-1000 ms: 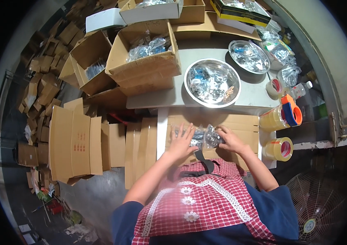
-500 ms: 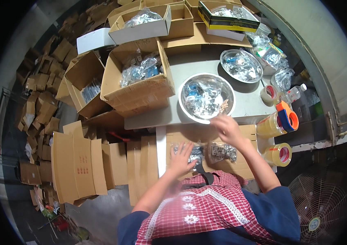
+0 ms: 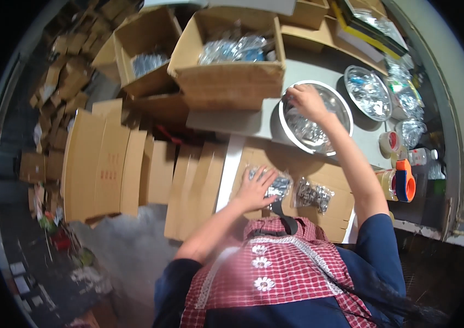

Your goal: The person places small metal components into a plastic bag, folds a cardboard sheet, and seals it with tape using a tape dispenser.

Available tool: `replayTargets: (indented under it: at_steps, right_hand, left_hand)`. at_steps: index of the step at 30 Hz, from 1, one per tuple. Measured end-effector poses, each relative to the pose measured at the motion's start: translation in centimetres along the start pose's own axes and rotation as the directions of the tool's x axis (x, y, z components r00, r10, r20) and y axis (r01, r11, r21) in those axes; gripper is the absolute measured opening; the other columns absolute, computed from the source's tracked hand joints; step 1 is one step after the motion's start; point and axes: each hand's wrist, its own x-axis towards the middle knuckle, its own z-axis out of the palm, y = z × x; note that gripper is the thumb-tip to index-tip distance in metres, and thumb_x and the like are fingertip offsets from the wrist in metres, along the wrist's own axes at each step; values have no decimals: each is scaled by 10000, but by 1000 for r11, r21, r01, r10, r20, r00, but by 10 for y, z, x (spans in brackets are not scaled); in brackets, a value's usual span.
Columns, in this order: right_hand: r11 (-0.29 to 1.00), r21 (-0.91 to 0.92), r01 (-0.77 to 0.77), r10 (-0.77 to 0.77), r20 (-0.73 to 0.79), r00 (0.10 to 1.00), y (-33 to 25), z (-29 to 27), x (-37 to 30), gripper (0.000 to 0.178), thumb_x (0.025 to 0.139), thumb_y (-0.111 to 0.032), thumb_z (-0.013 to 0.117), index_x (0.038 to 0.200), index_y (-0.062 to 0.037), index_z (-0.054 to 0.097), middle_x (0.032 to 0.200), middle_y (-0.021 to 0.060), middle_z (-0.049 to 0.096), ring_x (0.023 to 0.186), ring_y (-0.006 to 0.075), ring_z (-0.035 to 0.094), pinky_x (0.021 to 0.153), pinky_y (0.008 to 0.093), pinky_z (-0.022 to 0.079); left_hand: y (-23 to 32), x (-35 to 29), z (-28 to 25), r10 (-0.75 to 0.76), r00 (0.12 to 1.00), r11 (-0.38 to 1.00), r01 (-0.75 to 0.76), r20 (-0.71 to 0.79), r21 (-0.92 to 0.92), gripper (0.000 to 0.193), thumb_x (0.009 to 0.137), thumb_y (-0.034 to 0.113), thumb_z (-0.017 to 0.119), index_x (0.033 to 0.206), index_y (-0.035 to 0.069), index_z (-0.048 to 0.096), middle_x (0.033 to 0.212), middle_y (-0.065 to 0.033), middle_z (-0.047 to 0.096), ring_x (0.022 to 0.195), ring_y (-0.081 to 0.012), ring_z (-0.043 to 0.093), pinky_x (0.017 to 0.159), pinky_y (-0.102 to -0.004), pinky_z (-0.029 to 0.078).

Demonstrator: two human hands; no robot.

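Left hand (image 3: pixel 256 188): fingers wide on a parts bag (image 3: pixel 280 187), nearer us than the steel bowl (image 3: pixel 334 97).
Right hand (image 3: pixel 306 103): over the bowl's left side; its grip we cannot discern.

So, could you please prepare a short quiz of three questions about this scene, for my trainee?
1. True or false: the left hand rests on a clear plastic bag.
2. Which container is the right hand over?
3. Fill in the colour: the tape dispenser at the right is orange and ____.

Key: 1. True. 2. The nearer steel bowl. 3. Blue.
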Motion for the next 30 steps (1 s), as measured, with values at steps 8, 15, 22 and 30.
replayTargets:
  at_steps: [8,15,22,30]
  right_hand:
    - [948,49,-315,318,-95,943,4,16,-7,361,849,-193,704,1182,-66,643,1164,120,667,1109,330,606,937,456,469]
    - [960,242,-138,163,-84,983,5,16,2,237,798,-133,670,1007,-22,673,1011,168,654,1008,378,604,905,473,485]
    - [794,557,-245,384,-147,911,11,5,0,120,808,-124,646,875,-25,657,1000,118,632,1031,276,605,914,369,473]
    - [-188,970,157,443,-58,895,-56,-97,-80,111,992,-122,551,1076,-50,557,1069,174,662,1071,244,626,967,381,453]
  left_hand:
    - [-4,-1,4,49,988,999,-47,-145,19,773,897,552,584,1496,88,429,1520,-102,452,1434,-321,353,1136,-646,180]
    - [-5,1,3,39,991,999,-39,-128,1,775,894,555,588,1496,93,429,1522,-99,454,1441,-315,348,1138,-651,183]
    - [-5,0,8,16,991,1000,-16,-133,1,776,893,554,583,1508,110,415,1534,-94,441,1457,-306,328,1148,-664,160]
    - [-7,-3,11,-6,998,1000,6,-55,0,780,896,558,573,1512,109,409,1554,-99,407,1467,-300,304,1155,-656,135]
